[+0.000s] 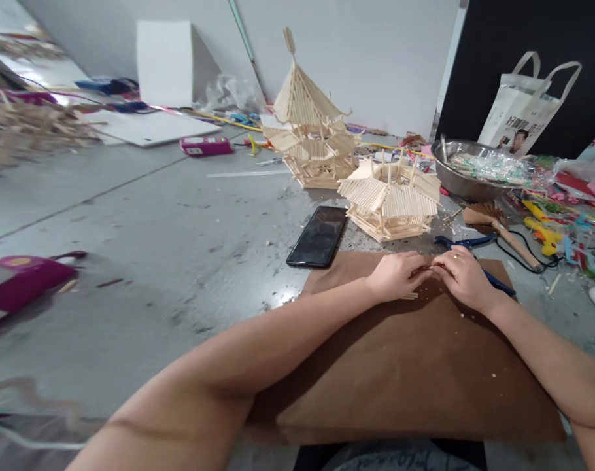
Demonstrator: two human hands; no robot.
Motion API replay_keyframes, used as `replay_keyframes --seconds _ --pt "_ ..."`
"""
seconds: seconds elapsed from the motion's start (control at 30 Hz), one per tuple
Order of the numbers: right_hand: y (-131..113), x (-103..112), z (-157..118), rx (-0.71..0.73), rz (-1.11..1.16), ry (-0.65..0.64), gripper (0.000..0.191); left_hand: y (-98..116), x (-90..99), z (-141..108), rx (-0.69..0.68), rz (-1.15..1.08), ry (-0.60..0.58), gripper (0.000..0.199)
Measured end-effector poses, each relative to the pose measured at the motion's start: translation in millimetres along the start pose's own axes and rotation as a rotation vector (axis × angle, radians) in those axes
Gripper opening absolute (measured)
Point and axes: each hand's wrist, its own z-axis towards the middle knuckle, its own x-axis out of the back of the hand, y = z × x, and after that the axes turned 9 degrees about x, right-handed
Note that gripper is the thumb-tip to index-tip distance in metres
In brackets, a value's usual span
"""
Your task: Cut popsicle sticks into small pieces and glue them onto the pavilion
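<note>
Over the far part of a brown paper sheet (400,373), my left hand (398,275) and my right hand (461,278) meet with fingertips almost touching. Both are closed in a pinch. Something small and thin is between the fingertips, too hidden to name. A few short pale wooden sticks (411,296) lie on the sheet just under my left hand. Blue-handled pliers (496,282) lie partly behind my right hand. Beyond my hands stands a low model pavilion tier (390,199) built of wooden sticks. Behind it rises a taller stick pagoda (312,131) with a pointed roof.
A black phone (318,237) lies left of the pavilion tier. Towards the right are a metal bowl (457,183) with plastic wrapping, a small brown brush (506,235), a yellow glue gun (545,235) and a white bag (520,114). Purple packages (206,146) and heaped sticks (27,134) lie left.
</note>
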Motion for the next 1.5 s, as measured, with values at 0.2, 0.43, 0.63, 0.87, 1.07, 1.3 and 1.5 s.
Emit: replay_keyframes --seconds 0.2,0.43,0.63,0.87,1.07,1.3,1.5 --pt "-1 -1 -1 -0.023 0.05 -0.019 0.02 -2 -2.9 0 0.014 -0.037 -0.029 0.02" --pt "-3 -4 -2 -0.036 0.084 -0.044 0.018 -4 -4.4 -3 0.014 -0.03 -0.042 0.019" --pt "-3 -6 -2 -0.042 0.088 -0.062 0.02 -6 -3.1 -5 -0.034 -0.023 -0.023 0.021" --pt "1 -8 0 -0.093 0.066 -0.115 0.023 -9 -8.1 1 -0.03 0.054 -0.014 0.022" --pt "10 1 1 -0.167 0.072 -0.071 0.017 -10 -11.3 1 -0.03 0.098 0.026 0.025" --pt "39 45 3 -0.373 0.005 0.09 0.018 -14 -12.6 -3 0.099 0.074 0.152 0.024" --pt "102 99 -37 -0.922 -0.252 0.097 0.021 -14 -11.8 -5 0.191 -0.056 0.148 0.015"
